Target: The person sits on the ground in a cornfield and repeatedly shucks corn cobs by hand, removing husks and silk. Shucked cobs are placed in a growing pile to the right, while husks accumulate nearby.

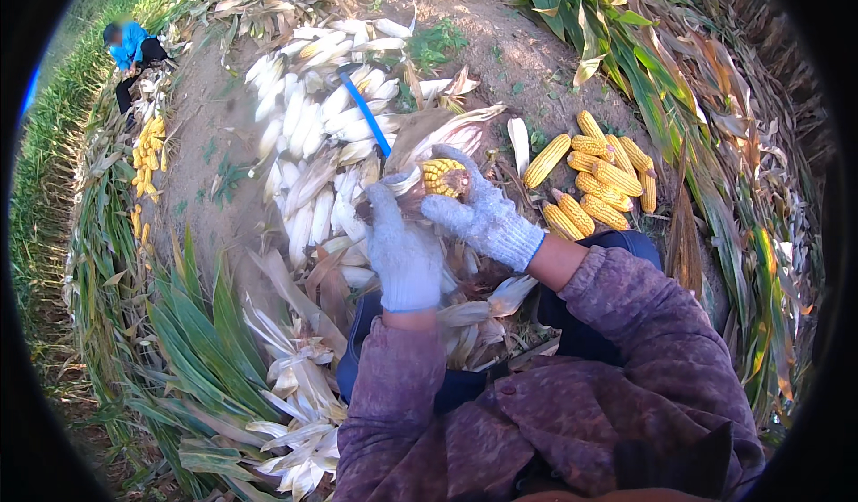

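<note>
Both my hands wear whitish knit gloves. My right hand (479, 214) grips a partly husked ear of corn (444, 178); its yellow kernels and stalk end show between thumb and fingers. My left hand (402, 247) is closed on the husk (410, 190) at the left side of that ear, its fingertips partly hidden by husk. Beyond my hands lies a large heap of unhusked ears (301, 120) in pale husks. A blue-handled tool (365, 113) with a dark head rests on the heap. Bare yellow corn ears (603, 180) are piled to the right.
Loose dry husks (301, 428) lie at the lower left, beside green corn leaves (208, 328). Cut stalks and leaves (677, 93) line the right. At the far upper left a person in blue (131, 46) sits near another pile of yellow ears (149, 150).
</note>
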The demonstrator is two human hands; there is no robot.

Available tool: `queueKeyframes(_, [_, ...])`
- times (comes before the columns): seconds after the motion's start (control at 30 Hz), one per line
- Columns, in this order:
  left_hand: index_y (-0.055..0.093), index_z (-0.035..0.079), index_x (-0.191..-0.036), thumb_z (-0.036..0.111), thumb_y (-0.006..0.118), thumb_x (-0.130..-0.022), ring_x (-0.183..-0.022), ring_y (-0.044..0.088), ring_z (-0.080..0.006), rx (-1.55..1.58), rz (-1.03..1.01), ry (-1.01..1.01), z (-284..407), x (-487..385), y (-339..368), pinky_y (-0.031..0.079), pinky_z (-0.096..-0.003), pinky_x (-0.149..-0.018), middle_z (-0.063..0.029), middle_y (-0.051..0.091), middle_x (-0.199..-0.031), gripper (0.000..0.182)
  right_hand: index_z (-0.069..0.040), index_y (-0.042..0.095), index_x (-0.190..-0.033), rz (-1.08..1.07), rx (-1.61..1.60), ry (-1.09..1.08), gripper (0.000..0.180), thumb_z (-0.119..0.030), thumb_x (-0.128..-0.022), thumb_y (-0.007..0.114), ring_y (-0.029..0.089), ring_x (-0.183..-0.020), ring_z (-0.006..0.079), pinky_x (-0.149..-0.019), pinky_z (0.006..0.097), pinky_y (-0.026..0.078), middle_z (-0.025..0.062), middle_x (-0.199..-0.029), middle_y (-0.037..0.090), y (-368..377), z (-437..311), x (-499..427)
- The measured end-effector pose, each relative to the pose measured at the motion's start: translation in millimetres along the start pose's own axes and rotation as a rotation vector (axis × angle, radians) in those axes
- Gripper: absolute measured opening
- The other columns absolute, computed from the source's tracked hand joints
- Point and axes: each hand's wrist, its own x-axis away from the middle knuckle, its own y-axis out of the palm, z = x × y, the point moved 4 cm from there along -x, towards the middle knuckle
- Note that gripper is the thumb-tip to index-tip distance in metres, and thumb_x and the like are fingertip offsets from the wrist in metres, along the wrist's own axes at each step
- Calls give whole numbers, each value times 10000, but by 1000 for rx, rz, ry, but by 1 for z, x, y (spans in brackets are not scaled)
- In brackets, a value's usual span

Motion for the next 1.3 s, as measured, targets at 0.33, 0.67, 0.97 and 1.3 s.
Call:
queueKeyframes(0.33, [567, 80, -1038, 452, 457, -1099, -748, 456, -152, 133, -202, -118, 5, 19, 17, 387, -316, -683, -19, 498, -844, 393, -52, 512, -1455, 217, -701, 57, 578, -486, -1073, 506, 603, -1104, 127, -960, 323, 505, 77, -1217, 655, -4, 7, -11])
queueKeyframes(0.67, [563, 141, -1421, 523, 414, -1078, -1304, 551, -356, 228, -308, -126, 35, 26, 2, 404, -559, -1138, -160, 611, -1388, 535, -81, 584, -1278, 424, -1059, 222, 433, -406, -1003, 666, 677, -1052, 263, -951, 443, 561, 107, -1151, 676, -85, 14, -35])
queueKeyframes(0.97, [556, 9, -1357, 162, 605, -1044, -1192, 584, -210, -730, 52, 577, 66, 14, -21, 478, -378, -1044, -109, 606, -1320, 352, 2, 529, -1351, 595, -263, -89, 664, -366, -874, 808, 679, -1043, 230, -907, 361, 560, 137, -1194, 672, -103, 2, -34])
queueKeyframes(1.3, [284, -5, -1586, -30, 757, -841, -1410, 470, -278, -980, -501, 233, -15, 15, 2, 408, -402, -1162, -167, 436, -1547, 883, -57, 555, -1365, 213, -303, -52, 529, -225, -917, 783, 628, -1074, 127, -934, 307, 527, 46, -1163, 654, -25, -34, -7])
